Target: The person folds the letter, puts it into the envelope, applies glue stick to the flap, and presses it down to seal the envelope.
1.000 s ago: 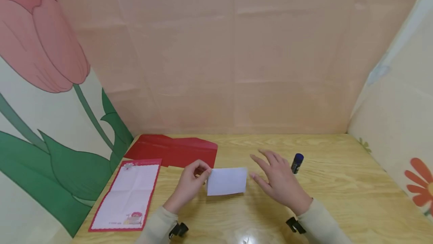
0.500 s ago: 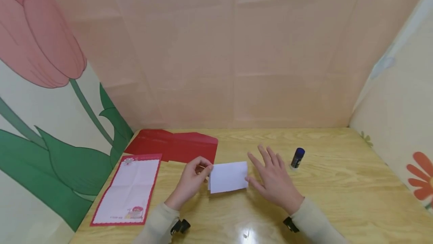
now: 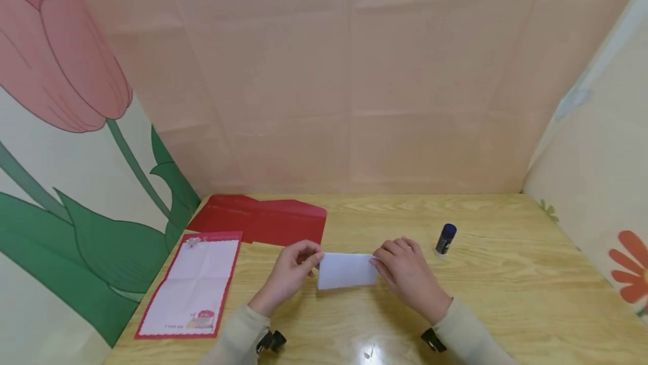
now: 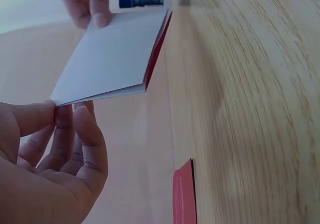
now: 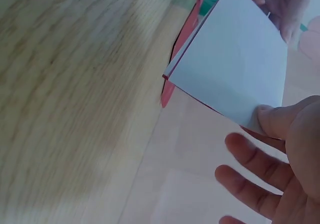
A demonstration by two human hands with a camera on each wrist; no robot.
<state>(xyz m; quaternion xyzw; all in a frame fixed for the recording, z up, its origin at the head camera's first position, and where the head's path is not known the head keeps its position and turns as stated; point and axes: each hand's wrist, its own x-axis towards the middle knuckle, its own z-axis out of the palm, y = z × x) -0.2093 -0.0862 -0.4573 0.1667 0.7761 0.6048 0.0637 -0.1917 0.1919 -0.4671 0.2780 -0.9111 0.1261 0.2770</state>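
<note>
A folded sheet of paper, white outside, is held up above the table between both hands. Red shows along its inner layers in the left wrist view, where the folded paper appears edge-on at its loose side. My left hand pinches its upper left corner between thumb and fingers. At the upper right corner my right hand pinches it too; in the right wrist view the thumb of the right hand lies on the white face and its other fingers are spread behind.
A pink-bordered letter sheet with fold creases lies on the left of the wooden table. Behind it are red envelopes. A glue stick with a dark blue cap stands to the right, beyond the right hand.
My right hand has gone from spread fingers beside the paper to pinching its upper right corner. The left hand keeps its hold, and the paper has shifted slightly right.
</note>
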